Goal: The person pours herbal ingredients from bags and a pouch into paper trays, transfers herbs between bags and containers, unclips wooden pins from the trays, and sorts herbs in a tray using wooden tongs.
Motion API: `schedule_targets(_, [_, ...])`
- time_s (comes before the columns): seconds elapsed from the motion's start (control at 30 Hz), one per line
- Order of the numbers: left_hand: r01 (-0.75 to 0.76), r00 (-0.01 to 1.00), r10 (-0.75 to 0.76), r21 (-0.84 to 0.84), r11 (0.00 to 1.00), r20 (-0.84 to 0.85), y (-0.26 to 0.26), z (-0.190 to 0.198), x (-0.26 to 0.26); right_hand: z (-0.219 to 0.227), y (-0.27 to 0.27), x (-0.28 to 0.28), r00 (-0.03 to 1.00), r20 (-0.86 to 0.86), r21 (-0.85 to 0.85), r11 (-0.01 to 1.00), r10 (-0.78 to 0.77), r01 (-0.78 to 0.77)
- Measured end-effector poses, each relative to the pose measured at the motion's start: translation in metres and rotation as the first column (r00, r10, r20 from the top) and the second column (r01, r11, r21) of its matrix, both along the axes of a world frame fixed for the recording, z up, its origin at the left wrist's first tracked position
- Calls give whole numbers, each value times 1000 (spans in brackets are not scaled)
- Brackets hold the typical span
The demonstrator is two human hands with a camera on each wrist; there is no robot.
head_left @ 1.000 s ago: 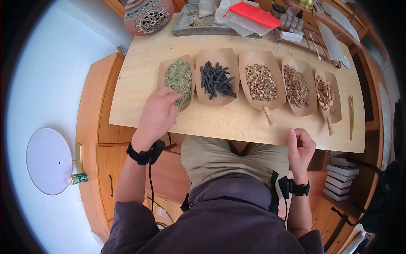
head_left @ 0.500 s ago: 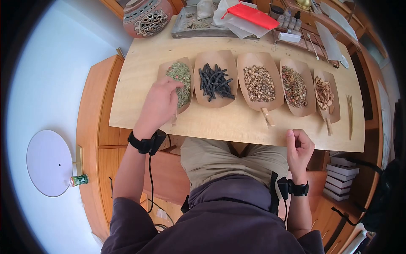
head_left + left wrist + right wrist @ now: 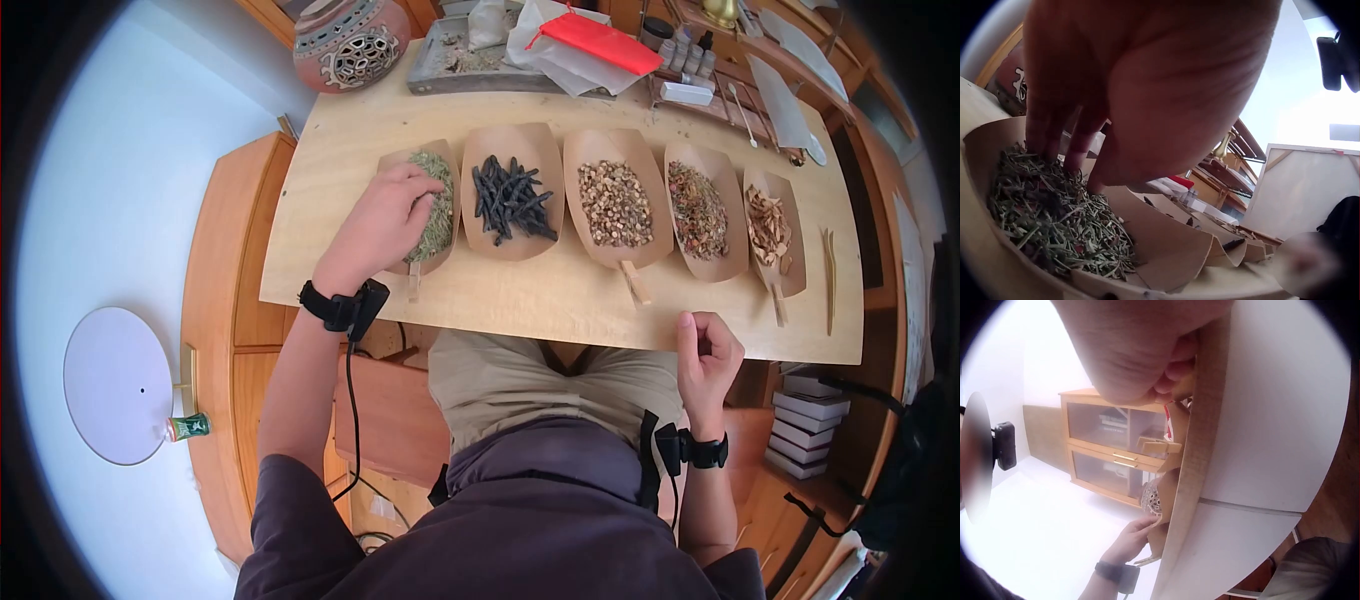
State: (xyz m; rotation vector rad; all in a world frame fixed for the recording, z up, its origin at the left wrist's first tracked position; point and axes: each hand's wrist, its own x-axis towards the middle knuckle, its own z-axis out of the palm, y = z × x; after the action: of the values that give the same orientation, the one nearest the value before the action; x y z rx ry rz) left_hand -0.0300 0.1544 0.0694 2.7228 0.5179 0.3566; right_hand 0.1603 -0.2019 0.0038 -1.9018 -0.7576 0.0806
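My left hand (image 3: 385, 222) is over the leftmost brown paper tray (image 3: 398, 163), its fingertips touching the dried green herb (image 3: 440, 225). In the left wrist view the fingers (image 3: 1085, 140) point down into the cut stems, which have a few reddish bits among them. My right hand (image 3: 708, 355) rests at the table's front edge, fingers loosely curled and holding nothing. Beside the herb tray stands a paper tray with black, finger-like dried pieces (image 3: 513, 200). Further right are trays of pale brown chunks (image 3: 613, 203), a mixed reddish-green herb (image 3: 698, 210) and tan slices (image 3: 768, 228).
Wooden clips (image 3: 634, 282) stick out from several trays' front ends. Tweezers (image 3: 829, 282) lie at the right. Along the back are a patterned clay pot (image 3: 350, 45), a grey tray (image 3: 440, 75), a red pouch (image 3: 598, 40) and a wooden rack (image 3: 715, 103) with small bottles.
My left hand has moved forward over the green herb, from the tray's near left side to its middle, fingers reaching further across. The right hand has stayed at the table edge.
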Motion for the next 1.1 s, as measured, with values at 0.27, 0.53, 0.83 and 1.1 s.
schedule_targets(0.27, [-103, 984, 124, -153, 983, 131, -17, 11, -9, 0, 0, -1, 1000, -18, 20, 1000, -9, 9])
schedule_targets(0.53, [-147, 964, 163, -90, 985, 210, -68, 9, -39, 1, 1, -1, 1000, 5, 5, 1000, -23, 23])
schedule_targets(0.83, [-474, 850, 501, -180, 862, 162, -98, -25, -49, 0, 1, -1, 999, -45, 20, 1000, -11, 12])
schedule_targets(1.1, [-450, 844, 475, -152, 880, 249, -84, -34, -40, 0, 1, -3, 998, -66, 26, 1000, -10, 12])
